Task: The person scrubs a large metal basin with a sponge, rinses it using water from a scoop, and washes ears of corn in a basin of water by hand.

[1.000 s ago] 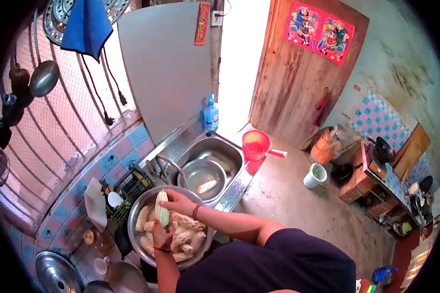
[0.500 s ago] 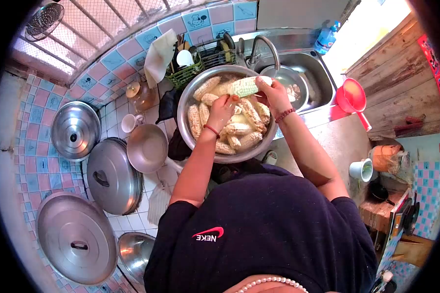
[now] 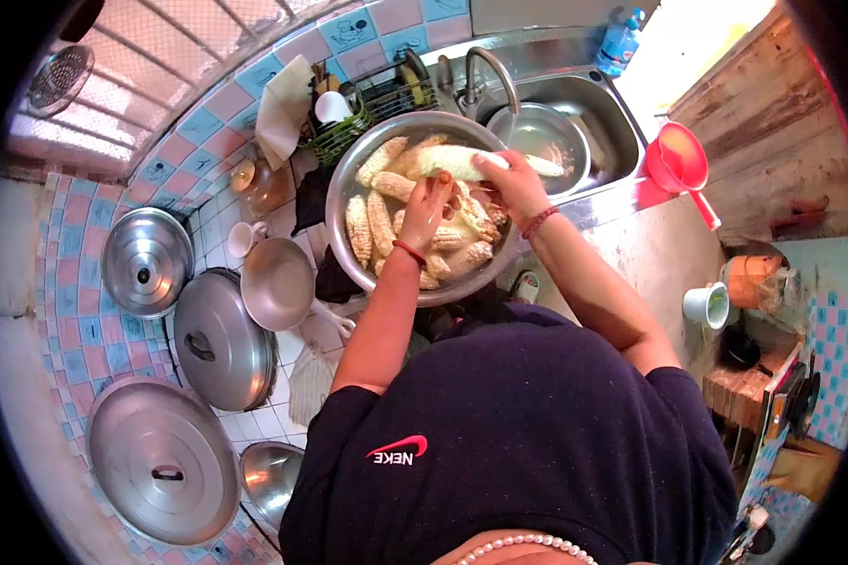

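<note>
An ear of corn [image 3: 450, 163], pale with a greenish sheen, lies almost level over a large metal basin [image 3: 336, 209]. Around its right part my right hand [image 3: 516, 181] is closed, and the tip [image 3: 545, 166] sticks out beyond my fingers. My left hand [image 3: 428, 207] is just below the ear, its fingers partly stretched upward near the lower edge; whether they touch it is unclear. Several other corn ears [image 3: 380, 224] sit in cloudy water in the basin, some hidden under my hands.
Behind the basin stand a faucet [image 3: 492, 58] and a sink [image 3: 622, 141] holding a metal bowl [image 3: 575, 141]. A dish rack [image 3: 344, 141] is at the back left. Pot lids [image 3: 165, 452] and a pan [image 3: 278, 282] lie left; a red dipper [image 3: 676, 158] sits right.
The held ear has shifted slightly and turned more level, its tip now showing right of my right hand. My left hand's fingers have straightened upward from a pinch-like pose.
</note>
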{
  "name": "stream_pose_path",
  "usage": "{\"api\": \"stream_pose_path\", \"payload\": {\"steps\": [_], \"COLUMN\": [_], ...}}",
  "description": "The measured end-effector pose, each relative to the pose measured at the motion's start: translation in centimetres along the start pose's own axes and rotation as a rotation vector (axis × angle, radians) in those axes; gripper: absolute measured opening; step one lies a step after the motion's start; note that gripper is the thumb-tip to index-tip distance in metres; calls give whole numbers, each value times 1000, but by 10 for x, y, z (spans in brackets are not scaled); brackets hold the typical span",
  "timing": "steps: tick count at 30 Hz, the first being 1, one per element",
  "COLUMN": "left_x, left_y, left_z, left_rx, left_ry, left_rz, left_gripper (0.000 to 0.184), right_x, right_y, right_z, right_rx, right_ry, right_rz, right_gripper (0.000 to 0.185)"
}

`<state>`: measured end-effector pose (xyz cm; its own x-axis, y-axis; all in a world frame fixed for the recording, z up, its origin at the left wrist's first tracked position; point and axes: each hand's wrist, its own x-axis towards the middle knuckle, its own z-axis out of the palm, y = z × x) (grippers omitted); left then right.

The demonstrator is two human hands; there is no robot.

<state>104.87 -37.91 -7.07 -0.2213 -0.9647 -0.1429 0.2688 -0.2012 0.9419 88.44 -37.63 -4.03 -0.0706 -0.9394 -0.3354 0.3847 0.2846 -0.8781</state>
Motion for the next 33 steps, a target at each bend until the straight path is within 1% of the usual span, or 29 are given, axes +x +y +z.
{"api": "stream_pose_path", "payload": {"steps": [1, 2, 4, 5, 6, 8, 9, 10, 12, 13, 14, 16, 17, 18, 20, 21, 22, 24, 25, 27, 28, 29, 30, 31, 32, 33], "left_x": [6, 8, 5, 3, 2, 1, 3, 2, -3, -6, -6, -10, -10, -9, -5, 0, 8, 25, 38, 69, 83, 95, 104, 112, 118, 122], "left_y": [-9, -12, -12, -9, -10, -11, -9, -8, -2, -2, -4, -9, -8, -6, -5, -5, -4, 3, -1, -9, -15, -31, -32, -32, -33, -36], "left_z": [0, -4, -3, 1, 3, -1, -9, -17, -31, -38, -41, -47, -49, -50, -49, -51, -53, -49, -51, -52, -50, -47, -39, -31, -25, -26], "left_rx": [35, -11, 174, 311, 339, 399, 474, 593, 845, 895, 961, 1096, 1144, 1207, 1331, 1401, 1411, 1421, 1406, 1469, 1498, 1579, 1620, 1648, 1662, 1678], "left_ry": [20, -32, -124, -151, -127, -60, 0, 60, 175, 213, 226, 246, 208, 227, 255, 266, 260, 241, 233, 63, -25, -5, -80, -156, -235, -333], "left_rz": [16, -3, 41, 89, 116, 169, 158, 212, 312, 327, 384, 488, 450, 487, 563, 590, 565, 523, 531, 496, 478, 541, 296, 51, -197, -344], "left_gripper": [30, 32, 37, 41, 40, 40, 32, 29, 24, 15, 13, 12, 15, 15, 17, 19, 19, 20, 22, 26, 29, 26, 27, 28, 30, 38], "right_x": [-5, -1, -1, -3, -2, 7, 17, 31, 64, 82, 97, 99, 103, 117, 129, 140, 143, 134, 127, 100, 83, 79, 60, 45, 43, 42], "right_y": [5, 15, 21, 17, 16, 10, 11, 14, 19, 26, 33, 25, 24, 32, 46, 59, 71, 70, 68, 46, 34, 35, 20, 12, 14, 15], "right_z": [-2, -6, -19, -24, -39, -71, -98, -129, -187, -218, -235, -231, -228, -233, -235, -240, -249, -239, -231, -195, -168, -151, -117, -90, -70, -57], "right_rx": [-101, -155, -129, -93, -48, 74, 52, 33, -273, -604, -938, -1336, -1397, -1437, -1405, -1381, -1287, -1208, -1121, -950, -958, -870, -857, -854, -899, -943], "right_ry": [-23, -10, -15, 48, 82, 249, 313, 369, 472, 539, 596, 460, 362, 292, 266, 316, 346, 458, 446, 425, 399, 315, 214, 93, 35, -64], "right_rz": [-76, -154, -240, -221, -194, -307, -387, -467, -366, -304, -242, -215, -125, -75, -53, -95, -164, -336, -430, -620, -682, -766, -852, -860, -936, -922], "right_gripper": [35, 35, 35, 35, 35, 35, 34, 34, 37, 40, 44, 47, 46, 46, 47, 46, 44, 38, 35, 31, 29, 27, 24, 22, 19, 16]}}
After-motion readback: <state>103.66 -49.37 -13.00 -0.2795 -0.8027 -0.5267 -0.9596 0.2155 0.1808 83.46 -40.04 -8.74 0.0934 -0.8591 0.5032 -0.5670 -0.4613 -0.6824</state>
